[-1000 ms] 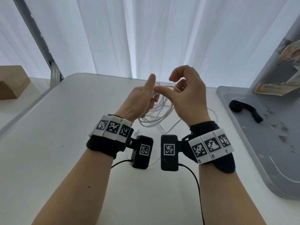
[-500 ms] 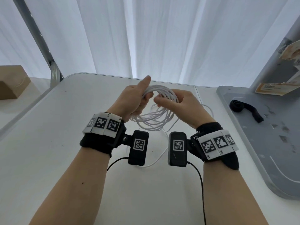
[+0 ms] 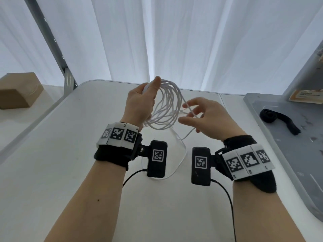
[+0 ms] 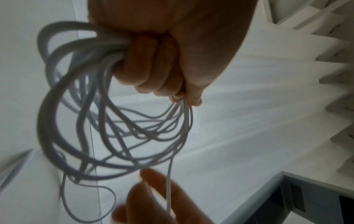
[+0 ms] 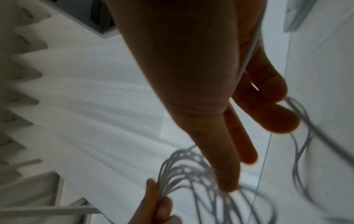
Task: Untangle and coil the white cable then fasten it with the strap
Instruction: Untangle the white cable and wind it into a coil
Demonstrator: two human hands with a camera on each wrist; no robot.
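The white cable [image 3: 166,109] hangs as a loose coil of several loops from my raised left hand [image 3: 148,95], whose curled fingers [image 4: 153,63] grip the top of the bundle. Just right of the coil is my right hand [image 3: 188,113], fingers spread and relaxed. One strand [image 5: 249,50] runs across its fingers and drops to a loose tail [image 3: 181,154] on the table. The black strap [image 3: 277,119] lies by itself on the grey board at the right, away from both hands.
A white table [image 3: 70,154] lies below the hands, white curtains behind it. A grey board [image 3: 288,163] covers the table's right side, with a printed card [image 3: 305,96] at its far end. A cardboard box [image 3: 17,91] sits at far left beside a metal post [image 3: 68,81].
Both hands were together on the coil. The left hand has since lifted the coil, and the right hand has let go of the bundle, opened and moved right, with one strand across its fingers.
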